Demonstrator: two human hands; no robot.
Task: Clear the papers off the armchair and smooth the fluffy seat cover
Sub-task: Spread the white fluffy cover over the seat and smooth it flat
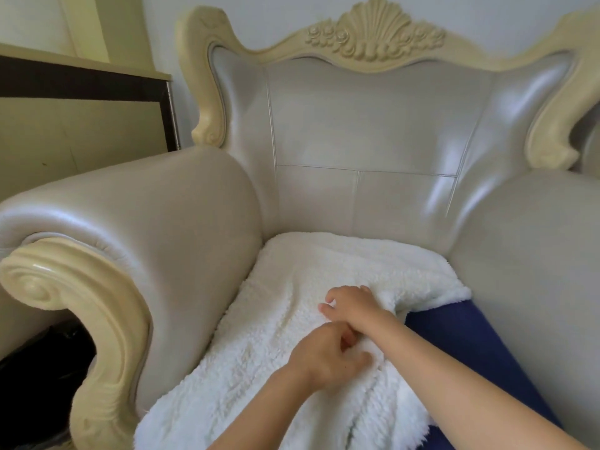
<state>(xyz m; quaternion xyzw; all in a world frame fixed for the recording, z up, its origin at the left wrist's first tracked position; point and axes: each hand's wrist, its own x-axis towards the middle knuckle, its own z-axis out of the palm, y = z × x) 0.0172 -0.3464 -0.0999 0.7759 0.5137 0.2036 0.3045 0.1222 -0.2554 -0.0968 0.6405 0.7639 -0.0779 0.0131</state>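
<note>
Both hands work the white fluffy cover [285, 306] on the armchair [373, 125] seat. The left hand [328, 358] has its grip closed, pinching a fold of the cover near the seat's middle. The right hand [352, 305], just beyond and touching it, curls its fingers [328, 300] into a raised ridge of the cover. The cover lies bunched toward the left, baring a blue cushion [470, 345] on the right.

The armchair [357, 141] is viewed from a single head-worn camera, aimed forward and down from close range, with its seat filling the lower frame.
</note>
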